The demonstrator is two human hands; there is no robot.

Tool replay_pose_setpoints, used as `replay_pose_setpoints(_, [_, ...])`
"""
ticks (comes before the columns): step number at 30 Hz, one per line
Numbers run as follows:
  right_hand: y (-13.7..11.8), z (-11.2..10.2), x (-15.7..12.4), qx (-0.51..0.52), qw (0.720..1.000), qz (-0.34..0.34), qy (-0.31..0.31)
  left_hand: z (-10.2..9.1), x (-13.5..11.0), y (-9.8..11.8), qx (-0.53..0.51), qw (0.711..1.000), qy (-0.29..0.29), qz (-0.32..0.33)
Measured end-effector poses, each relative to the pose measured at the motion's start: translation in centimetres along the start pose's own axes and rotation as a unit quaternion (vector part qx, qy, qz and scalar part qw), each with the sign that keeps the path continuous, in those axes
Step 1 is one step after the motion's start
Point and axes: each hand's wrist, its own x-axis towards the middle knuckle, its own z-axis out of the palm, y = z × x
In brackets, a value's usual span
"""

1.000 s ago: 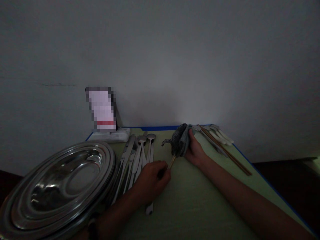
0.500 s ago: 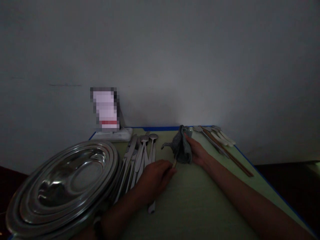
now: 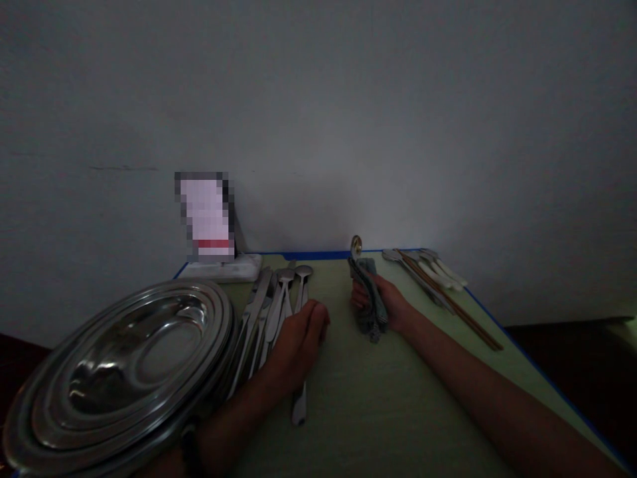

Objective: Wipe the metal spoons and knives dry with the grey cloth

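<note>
My right hand [image 3: 385, 302] is closed around a grey-green patterned cloth [image 3: 371, 312], right of the table's middle. From the top of the cloth pokes the shiny round bowl of a spoon [image 3: 356, 246]; its handle is hidden in the folds. My left hand [image 3: 301, 338] hovers over the right side of the loose cutlery, fingers curled together and nothing visible in them. Beneath and beside it lie several metal table knives [image 3: 256, 299] and spoons [image 3: 286, 275], partly covered by the hand and forearm.
Stacked steel plates [image 3: 164, 352] fill the left side. A lit, blurred-out screen [image 3: 208, 216] leans on a white stand [image 3: 226, 267] at the back. Brown chopsticks [image 3: 458, 312], a spoon [image 3: 393, 255] and white-handled cutlery [image 3: 445, 272] lie at the right. A wall closes off the back.
My left hand has let go of the spoon's handle and moved left, away from the cloth. The spoon's bowl now rises above the cloth, which my right hand has gathered up more tightly.
</note>
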Motion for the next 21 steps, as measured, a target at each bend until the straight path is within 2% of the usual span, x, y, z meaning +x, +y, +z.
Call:
replay_pose_setpoints(4, [0.0, 0.0, -0.6, -0.157, 0.985, 0.056, -0.050, 0.2, 0.0, -0.1, -0.110, 0.993, 0.038, -0.005])
replay_pose_setpoints(7, [-0.7, 0.3, -1.2, -0.300, 0.945, 0.099, -0.082, 0.3, 0.2, -0.4, -0.219, 0.974, 0.053, -0.030])
replay_pose_setpoints(8, [-1.0, 0.5, -1.4, -0.353, 0.924, 0.102, -0.105, 0.3, 0.3, -0.5, -0.244, 0.967, 0.053, -0.043])
replay_pose_setpoints(10, [-1.7, 1.1, -1.8, -0.468, 0.864, 0.090, -0.164, 0.2, 0.3, -0.5, -0.241, 0.968, 0.043, -0.060])
replay_pose_setpoints(13, [-2.7, 1.8, -2.1, -0.590, 0.768, 0.072, -0.237, 0.1, 0.3, -0.6, -0.132, 0.990, 0.020, -0.052])
replay_pose_setpoints(15, [-3.4, 1.9, -2.3, -0.628, 0.727, 0.077, -0.266, 0.1, 0.3, -0.6, -0.074, 0.997, 0.010, -0.038])
replay_pose_setpoints(18, [-5.1, 1.7, -2.7, -0.657, 0.698, 0.099, -0.266, 0.1, 0.3, -0.4, -0.079, 0.996, 0.034, -0.033])
replay_pose_setpoints(21, [-7.5, 1.2, -3.6, -0.679, 0.692, 0.114, -0.216, 0.2, 0.2, 0.1, -0.139, 0.985, 0.085, -0.049])
